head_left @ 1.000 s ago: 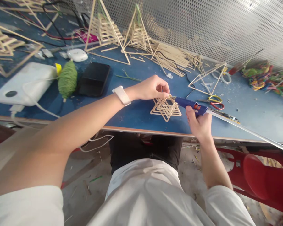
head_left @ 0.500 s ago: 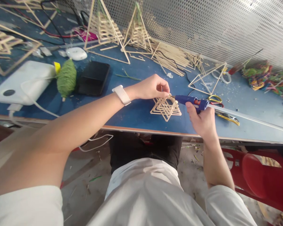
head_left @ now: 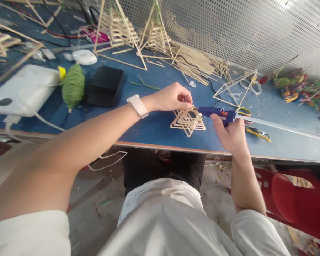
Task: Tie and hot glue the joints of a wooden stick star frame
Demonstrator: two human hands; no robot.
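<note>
A star-shaped stack of thin wooden sticks lies on the blue table near its front edge. My left hand is at the stack's far side, thumb and fingers pinched together; what sits between the fingertips is too small to make out. In my right hand is a blue hot glue gun, its nozzle pointing left to the stack's far corner, close to my left fingertips. A long whitish glue stick runs out of the gun's back end to the right.
Scissors and a yellow cutter lie right of my right hand. Behind are a stick pyramid frame, loose sticks and taller pyramids. A black box, green twine and white power bank are at left.
The view has shifted slightly. Both hands stay almost in place, with the glue gun's nozzle still at the same corner of the stick stack.
</note>
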